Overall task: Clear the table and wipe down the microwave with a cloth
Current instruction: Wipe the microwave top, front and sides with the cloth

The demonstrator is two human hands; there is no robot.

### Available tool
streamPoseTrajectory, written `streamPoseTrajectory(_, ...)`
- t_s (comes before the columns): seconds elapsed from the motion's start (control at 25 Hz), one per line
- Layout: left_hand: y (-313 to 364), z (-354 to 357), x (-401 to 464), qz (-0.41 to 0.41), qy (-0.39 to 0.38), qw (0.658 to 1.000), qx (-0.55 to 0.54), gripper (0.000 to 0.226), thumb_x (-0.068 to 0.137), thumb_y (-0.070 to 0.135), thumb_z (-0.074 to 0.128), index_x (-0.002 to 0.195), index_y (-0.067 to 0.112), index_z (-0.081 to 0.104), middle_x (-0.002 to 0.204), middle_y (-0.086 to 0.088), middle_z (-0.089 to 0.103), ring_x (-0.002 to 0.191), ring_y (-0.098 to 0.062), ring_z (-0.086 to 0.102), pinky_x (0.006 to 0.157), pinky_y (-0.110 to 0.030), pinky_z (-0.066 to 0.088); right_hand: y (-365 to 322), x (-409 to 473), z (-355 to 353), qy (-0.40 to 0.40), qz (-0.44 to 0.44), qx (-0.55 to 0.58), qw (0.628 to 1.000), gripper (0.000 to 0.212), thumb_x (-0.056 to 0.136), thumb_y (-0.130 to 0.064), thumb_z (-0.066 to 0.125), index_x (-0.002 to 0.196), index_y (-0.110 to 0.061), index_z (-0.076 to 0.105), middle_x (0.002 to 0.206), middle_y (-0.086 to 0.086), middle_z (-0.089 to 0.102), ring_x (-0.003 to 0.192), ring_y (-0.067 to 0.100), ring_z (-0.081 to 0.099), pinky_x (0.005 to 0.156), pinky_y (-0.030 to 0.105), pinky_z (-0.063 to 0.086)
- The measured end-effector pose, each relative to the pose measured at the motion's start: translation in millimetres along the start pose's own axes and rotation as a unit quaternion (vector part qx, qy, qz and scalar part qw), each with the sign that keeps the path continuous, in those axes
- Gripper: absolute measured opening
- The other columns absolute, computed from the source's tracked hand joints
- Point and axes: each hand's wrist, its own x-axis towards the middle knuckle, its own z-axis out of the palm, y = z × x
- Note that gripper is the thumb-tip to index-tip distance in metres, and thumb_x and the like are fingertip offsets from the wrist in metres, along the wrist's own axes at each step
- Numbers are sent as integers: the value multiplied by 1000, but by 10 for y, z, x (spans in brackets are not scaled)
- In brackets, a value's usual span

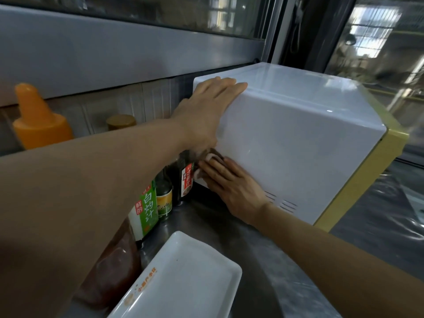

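White tray (183, 278) nearest; sauce bottles (165, 198) crowd microwave (298, 143); right hand (231, 187) fingers flat on cloth (210, 157); left hand (206, 111) flat.

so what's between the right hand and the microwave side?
Head view: a cloth, pressed flat under the right hand against the microwave side panel. Only its edge shows past the fingertips.
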Motion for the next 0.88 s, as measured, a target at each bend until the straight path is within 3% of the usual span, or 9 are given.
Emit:
streamPoseTrajectory(0.16, 27, -28, -26, -13, -12, 1000, -7, 116, 66, 5, 79, 150, 33, 4, 158, 8, 3, 146, -18, -2, 110, -60, 26, 79, -627, 0, -31, -46, 1, 998, 45, 85, -22, 47, 128, -17, 59, 145, 5, 45, 136, 28, 40, 115, 41, 1)
streamPoseTrajectory(0.28, 45, -5, -25, -13, -9, 1000, -17, 113, 67, 3, 76, 150, 33, 5, 158, 7, 3, 146, -18, -3, 110, -60, 25, 48, -584, 23, -27, -30, -4, 999, 52, 85, -19, 28, 125, -17, 61, 141, 5, 50, 131, 26, 46, 115, 40, 5)
streamPoseTrajectory(0.48, 31, 24, -17, -10, 1, 1000, -11, 112, 68, 1, 75, 150, 33, 5, 158, 8, 3, 146, -18, -4, 111, -60, 24, -199, 117, 138, -7, -21, -8, 1000, 54, 86, -20, 23, 120, -22, 65, 134, -3, 57, 127, 21, 51, 113, 40, 26)
streamPoseTrajectory(0.56, 45, 14, -14, -16, -1, 1000, -16, 111, 69, 0, 74, 150, 33, 5, 158, 8, 3, 146, -17, -4, 111, -60, 25, -179, 19, 128, -18, -19, 5, 1000, 53, 85, -18, 25, 120, -21, 65, 135, -2, 57, 127, 21, 51, 113, 41, 26)
streamPoseTrajectory(0.76, 63, 17, -31, -20, 0, 999, -28, 110, 69, 0, 73, 150, 33, 6, 158, 8, 3, 146, -16, -4, 110, -60, 25, -21, -609, 95, 34, -23, 20, 999, 44, 82, -16, 40, 115, -22, 69, 135, 3, 57, 125, 26, 53, 113, 44, 22)
streamPoseTrajectory(0.88, 45, 61, -16, -24, 11, 999, -31, 110, 69, -1, 72, 149, 34, 5, 158, 9, 2, 146, -16, -6, 110, -59, 26, -90, -321, 141, 4, -26, 2, 1000, 44, 71, -24, 72, 115, -24, 68, 134, 0, 57, 126, 24, 52, 113, 45, 24)
